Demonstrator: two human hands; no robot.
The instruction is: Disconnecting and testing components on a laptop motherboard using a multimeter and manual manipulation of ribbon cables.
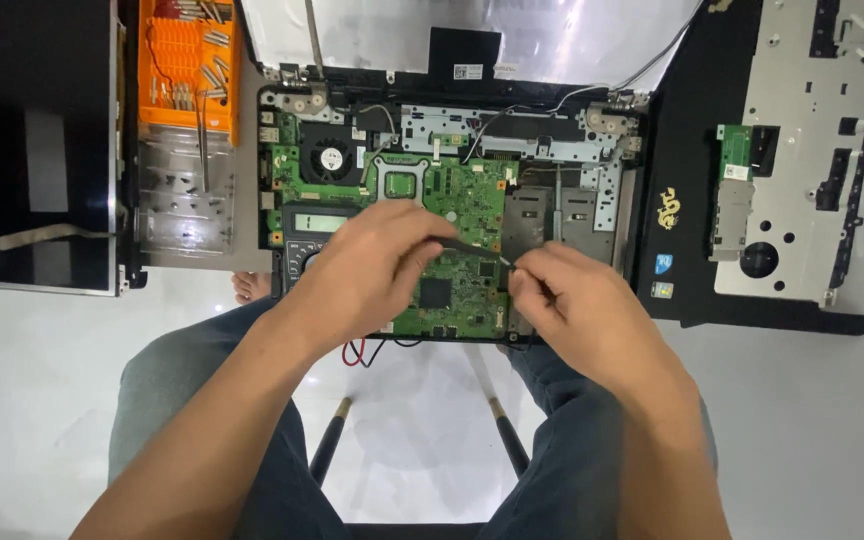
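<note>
Overhead, two hands work on a green laptop motherboard (452, 200).
Left hand (372, 265) pinches a thin dark probe (477, 248) slanting toward closed right hand (577, 305), whose fingertips meet its tip.

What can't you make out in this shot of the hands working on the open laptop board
Head view:
- Left hand covers the multimeter below its display, so its dial is hidden.
- Whether the thin probe touches the green motherboard is too small to tell.
- The right hand closes over whatever its grip holds.
- The orange screwdriver-bit case is cut off by the top edge.
- The board's small parts are blurred.
</note>
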